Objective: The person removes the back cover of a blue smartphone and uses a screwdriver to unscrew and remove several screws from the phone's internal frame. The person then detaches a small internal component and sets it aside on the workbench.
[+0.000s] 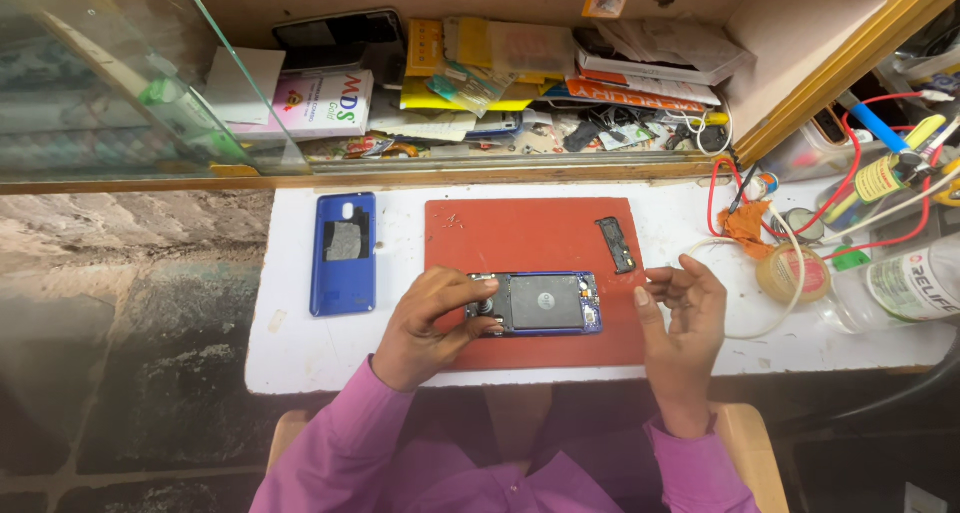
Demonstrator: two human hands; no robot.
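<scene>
- Now, from my remote view, the fingertips of my left hand (425,323) are pressed together on the left end of the opened phone (540,304), pinching it at the camera corner, thumb on the near edge and the other fingers on top
- My right hand (680,308) is just beside the right end of the phone and does not touch it; its fingers are loosely curled and a little spread, the thumb standing apart, and they hold nothing that I can see
- The opened phone lies flat with its inside up, a blue frame around a dark grey plate, on the near part of the red work mat (520,238)
- A small black part (615,244) lies on the far right corner of the mat, well apart from the phone
- The mat rests on the white table top (300,343), between both my purple sleeves (340,443)
- The blue back cover (343,254) lies on the table to the left of the mat, inside up, with a grey patch in it
- To the right of the mat I see a roll of tape (795,273), red wires (880,188) and a clear bottle (905,288)
- Behind the table is a wooden shelf (500,171) full of papers, boxes and small packets, with a glass pane (120,73) at the left
</scene>
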